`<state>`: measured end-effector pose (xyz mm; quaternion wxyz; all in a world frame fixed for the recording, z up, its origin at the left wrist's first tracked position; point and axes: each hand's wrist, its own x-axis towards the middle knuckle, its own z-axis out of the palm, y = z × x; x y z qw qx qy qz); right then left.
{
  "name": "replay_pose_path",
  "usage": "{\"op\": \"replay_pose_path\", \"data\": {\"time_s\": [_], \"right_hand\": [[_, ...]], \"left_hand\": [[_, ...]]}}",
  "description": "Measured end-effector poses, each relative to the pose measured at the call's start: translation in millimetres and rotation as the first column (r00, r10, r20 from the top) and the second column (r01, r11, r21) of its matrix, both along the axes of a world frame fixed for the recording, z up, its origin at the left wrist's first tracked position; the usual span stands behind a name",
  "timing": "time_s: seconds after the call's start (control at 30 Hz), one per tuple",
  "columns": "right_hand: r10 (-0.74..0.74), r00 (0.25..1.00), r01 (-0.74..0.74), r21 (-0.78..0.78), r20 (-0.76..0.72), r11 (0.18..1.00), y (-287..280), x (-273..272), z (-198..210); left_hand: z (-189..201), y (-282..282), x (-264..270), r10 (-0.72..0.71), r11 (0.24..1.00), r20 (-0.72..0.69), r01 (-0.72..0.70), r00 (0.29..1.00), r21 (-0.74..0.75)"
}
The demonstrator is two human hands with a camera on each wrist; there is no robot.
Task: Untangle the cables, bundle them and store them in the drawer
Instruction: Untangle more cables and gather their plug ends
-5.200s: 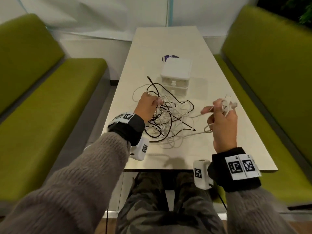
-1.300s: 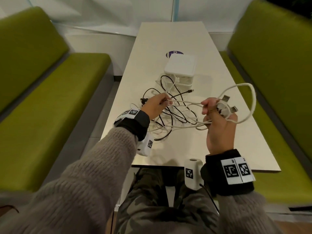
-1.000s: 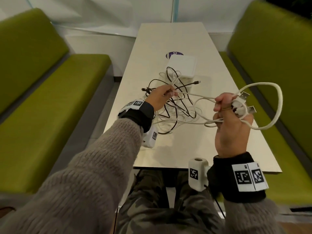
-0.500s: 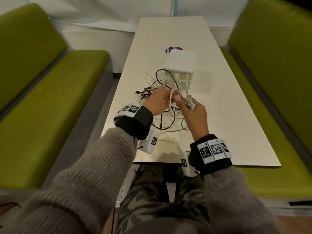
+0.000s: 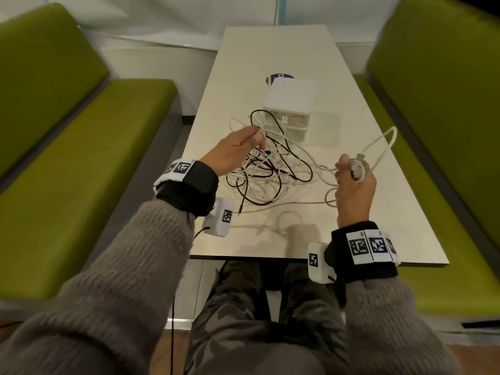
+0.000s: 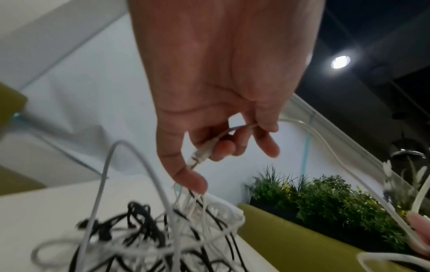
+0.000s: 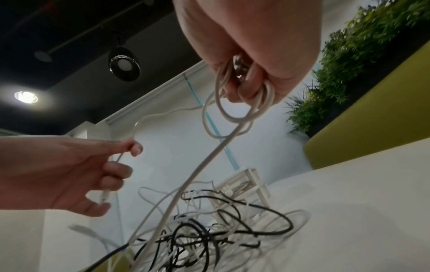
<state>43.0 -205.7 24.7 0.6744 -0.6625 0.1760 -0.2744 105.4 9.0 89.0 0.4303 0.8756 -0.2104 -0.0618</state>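
Observation:
A tangle of black and white cables (image 5: 270, 174) lies mid-table in front of a small white drawer box (image 5: 289, 104), which looks closed. My left hand (image 5: 254, 138) hovers over the tangle's left side. It pinches a thin white cable (image 6: 235, 128) near its plug (image 6: 200, 156). Off to the right, my right hand (image 5: 351, 169) is raised and grips several loops of a thicker white cable (image 7: 232, 110) with USB plugs at the fingers. One loop (image 5: 384, 147) sticks out to the right. A strand (image 7: 186, 184) runs from that hand down into the tangle (image 7: 209, 239).
The beige table (image 5: 378, 226) is long and narrow, its near edge by my wrists. Green bench seats (image 5: 94, 158) flank it on both sides. A purple sticker (image 5: 280, 77) sits behind the drawer box. Plants (image 6: 325, 198) stand behind the right bench.
Half a second ago both hands met over the tangle. My right hand has since pulled away to the right with the looped white cable, while my left stays over the tangle holding the thin cable.

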Motion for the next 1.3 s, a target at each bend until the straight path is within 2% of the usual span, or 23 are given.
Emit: {"op": "replay_pose_path", "data": {"time_s": [0.07,0.13,0.27,0.33,0.43,0.5,0.53,0.6,0.63,0.67,0.7,0.73,0.77,0.8,0.83,0.87,0.97,1.03,1.1,1.2,1.3], "right_hand": [[0.035,0.999,-0.035,0.011,0.008,0.999,-4.3,-7.9,5.3],[0.108,0.994,-0.108,0.055,-0.001,0.993,-4.2,-18.3,9.8],[0.242,0.969,-0.233,0.166,-0.036,0.958,12.0,-32.2,8.4],[0.255,0.965,-0.234,0.234,-0.064,0.944,20.3,-35.5,4.9],[0.251,0.966,-0.219,0.333,-0.056,0.917,24.3,-38.8,-0.7],[0.259,0.965,-0.229,0.358,-0.039,0.905,25.2,-40.6,-3.7],[0.268,0.963,-0.243,0.346,-0.026,0.906,26.1,-40.8,-4.8],[0.296,0.955,-0.283,0.293,0.001,0.913,29.1,-40.5,-5.2],[0.313,0.95,-0.302,0.273,0.006,0.913,31.5,-40.2,-4.6],[0.331,0.944,-0.321,0.26,0.004,0.911,34.2,-40.0,-4.4],[0.349,0.937,-0.338,0.249,0.0,0.908,37.3,-39.7,-4.4],[0.366,0.931,-0.355,0.237,-0.002,0.904,41.0,-39.7,-4.2],[0.379,0.925,-0.368,0.224,-0.008,0.902,44.9,-39.8,-4.3],[0.392,0.92,-0.38,0.212,-0.016,0.9,49.3,-40.0,-4.4],[0.403,0.915,-0.389,0.206,-0.029,0.898,53.4,-40.3,-4.4],[0.415,0.909,-0.398,0.209,-0.046,0.893,56.8,-41.4,-3.3],[0.469,0.883,-0.438,0.305,-0.031,0.846,61.8,-45.4,1.1],[0.471,0.882,-0.413,0.476,-0.003,0.776,58.3,-46.9,6.5],[0.453,0.89,-0.39,0.587,0.044,0.709,50.5,-48.0,9.2],[0.41,0.901,-0.403,0.627,0.143,0.667,40.6,-49.7,7.0],[0.307,0.932,-0.353,0.672,0.192,0.651,30.8,-48.8,6.6]], "left_hand": [[7.6,7.4,-7.2,0.006,1.0,-0.081,-0.006,0.997,-0.009],[9.1,21.6,-15.4,0.067,0.995,-0.184,-0.08,0.981,-0.065],[-7.9,65.8,-31.2,0.328,0.918,-0.213,-0.364,0.92,-0.16],[-22.3,91.4,-34.4,0.472,0.862,-0.167,-0.493,0.865,-0.12],[-46.3,132.9,-32.5,0.678,0.735,-0.027,-0.678,0.735,0.023],[-67.8,157.2,-24.1,0.76,0.641,0.008,-0.751,0.65,0.158],[-76.0,164.6,-20.8,0.769,0.606,0.014,-0.736,0.639,0.302],[-83.1,162.2,-21.5,0.776,0.471,0.067,-0.647,0.627,0.6],[-80.5,151.9,-24.7,0.773,0.417,0.109,-0.63,0.625,0.655],[-76.5,138.8,-28.9,0.762,0.409,0.158,-0.655,0.628,0.635],[-71.1,123.7,-33.5,0.726,0.463,0.218,-0.699,0.652,0.546],[-63.8,107.5,-39.8,0.649,0.582,0.284,-0.701,0.705,0.411],[-54.8,87.6,-46.7,0.541,0.734,0.333,-0.627,0.772,0.261],[-43.1,64.9,-54.7,0.419,0.865,0.348,-0.485,0.839,0.129],[-34.1,42.9,-62.4,0.287,0.947,0.328,-0.318,0.9,0.045],[-27.9,20.7,-70.8,0.16,0.985,0.286,-0.173,0.945,0.02],[-31.9,-22.9,-84.6,-0.123,0.985,0.129,0.105,0.984,0.137],[-47.9,-27.3,-83.6,-0.162,0.976,0.069,0.15,0.984,0.156],[-55.2,-21.1,-81.8,-0.12,0.989,0.035,0.116,0.992,0.093],[-53.5,0.1,-77.2,-0.008,0.999,0.096,0.004,0.995,0.037],[-47.7,40.9,-71.9,0.141,0.975,0.18,-0.169,0.973,0.147]]}}
